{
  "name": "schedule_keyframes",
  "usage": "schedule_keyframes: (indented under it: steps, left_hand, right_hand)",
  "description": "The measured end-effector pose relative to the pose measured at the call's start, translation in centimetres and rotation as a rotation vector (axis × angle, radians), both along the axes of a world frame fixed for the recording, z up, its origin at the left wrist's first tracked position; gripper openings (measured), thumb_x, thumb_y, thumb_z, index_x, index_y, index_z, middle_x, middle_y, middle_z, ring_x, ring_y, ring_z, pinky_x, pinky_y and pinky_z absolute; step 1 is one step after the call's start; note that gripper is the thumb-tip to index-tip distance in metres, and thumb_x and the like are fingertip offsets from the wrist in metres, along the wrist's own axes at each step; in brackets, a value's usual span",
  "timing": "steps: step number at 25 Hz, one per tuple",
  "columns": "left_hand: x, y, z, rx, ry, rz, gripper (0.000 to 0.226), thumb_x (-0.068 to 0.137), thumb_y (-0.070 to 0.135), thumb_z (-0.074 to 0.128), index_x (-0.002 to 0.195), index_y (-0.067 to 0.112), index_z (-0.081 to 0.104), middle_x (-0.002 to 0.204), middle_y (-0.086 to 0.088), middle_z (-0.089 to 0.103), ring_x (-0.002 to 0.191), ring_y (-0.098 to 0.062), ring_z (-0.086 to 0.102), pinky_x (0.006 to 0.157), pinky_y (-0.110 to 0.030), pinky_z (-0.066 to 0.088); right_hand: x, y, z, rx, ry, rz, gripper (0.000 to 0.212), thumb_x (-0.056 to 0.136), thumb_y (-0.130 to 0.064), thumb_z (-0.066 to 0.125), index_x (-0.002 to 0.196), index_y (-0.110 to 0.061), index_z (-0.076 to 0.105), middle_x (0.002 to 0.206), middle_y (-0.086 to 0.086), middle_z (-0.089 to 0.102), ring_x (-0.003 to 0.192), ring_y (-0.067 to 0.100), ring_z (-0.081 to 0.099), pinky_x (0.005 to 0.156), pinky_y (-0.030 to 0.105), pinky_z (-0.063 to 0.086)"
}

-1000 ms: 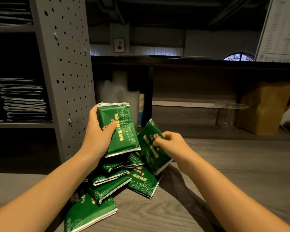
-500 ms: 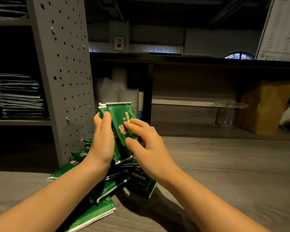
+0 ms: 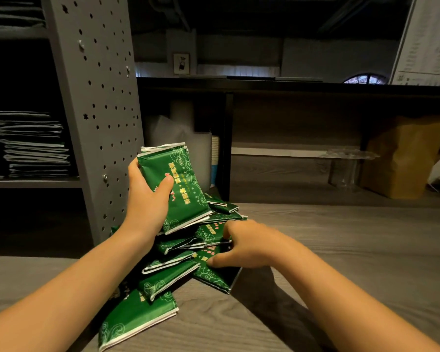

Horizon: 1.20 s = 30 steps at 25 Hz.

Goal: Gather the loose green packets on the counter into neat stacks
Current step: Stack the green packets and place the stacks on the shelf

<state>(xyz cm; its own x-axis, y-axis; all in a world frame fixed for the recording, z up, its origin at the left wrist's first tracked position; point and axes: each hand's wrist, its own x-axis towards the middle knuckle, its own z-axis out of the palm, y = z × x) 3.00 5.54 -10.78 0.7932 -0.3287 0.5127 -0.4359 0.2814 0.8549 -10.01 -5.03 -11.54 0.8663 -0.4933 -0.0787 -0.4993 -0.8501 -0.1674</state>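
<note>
Item: green packets with gold swirl print and white-edged ends, in two groups, both located against the perforated grey upright. Group one: held stack, several packets squared together, raised off the surface just right of the upright, tilted with its top edge leaning toward the upright. The left hand clasps it, thumb across the printed face and fingers wrapped behind the near edge. Group two: loose pile, overlapping and fanned at mixed angles on the grey wood-grain counter, spreading from the foot of the upright outward and toward the viewer; the nearest packet lies flat at the front of the pile. The right hand is on the side of the pile away from the upright, fingers curled over and thumb pressed on a single packet that lies on the counter. Other stock: dark flat stacks on a shelf left of the upright; a clear plastic stand and a brown paper bag well to the right of the upright, at the back of the counter.
</note>
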Motion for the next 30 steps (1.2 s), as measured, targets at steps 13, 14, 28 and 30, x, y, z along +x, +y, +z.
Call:
schedule_keyframes:
  steps: [13,14,28,30]
  left_hand:
    - [-0.1,0.0,0.0,0.01,0.044,-0.056,0.038,0.095,0.012,0.051,0.126,0.026,0.035,0.101,0.009,0.054,0.085,-0.009,0.057,0.072,-0.028,0.051]
    - [-0.1,0.0,0.0,0.018,0.045,-0.055,0.038,0.095,0.012,0.051,0.126,0.025,0.035,0.101,0.008,0.054,0.084,-0.009,0.057,0.072,-0.028,0.051]
    - [-1.3,-0.7,-0.7,0.024,0.113,-0.102,0.017,0.097,0.014,0.045,0.11,0.023,0.04,0.1,0.001,0.057,0.097,-0.018,0.059,0.082,-0.035,0.05]
    - [-1.4,-0.7,-0.7,-0.064,0.228,-0.204,0.018,0.098,0.033,0.039,0.109,0.021,0.048,0.106,-0.006,0.062,0.105,-0.023,0.061,0.092,-0.042,0.049]
  right_hand:
    - [-3.8,-4.5,3.2,0.382,-0.023,-0.005,0.042,0.082,-0.021,0.071,0.121,-0.018,0.055,0.119,-0.001,0.057,0.104,0.023,0.061,0.087,0.037,0.053]
    - [-4.2,-5.1,3.4,0.478,-0.126,0.025,0.029,0.082,-0.015,0.07,0.109,-0.018,0.059,0.111,0.002,0.062,0.102,0.026,0.064,0.086,0.04,0.052]
    - [0.4,2.3,0.6,-0.031,-0.954,0.3,0.037,0.086,-0.026,0.055,0.122,-0.016,0.059,0.116,0.001,0.06,0.107,0.015,0.05,0.092,0.022,0.036]
    - [0.8,3.3,0.0,-0.044,-0.878,0.304,0.042,0.091,-0.036,0.05,0.129,-0.016,0.054,0.128,0.0,0.048,0.117,0.013,0.037,0.098,0.022,0.03]
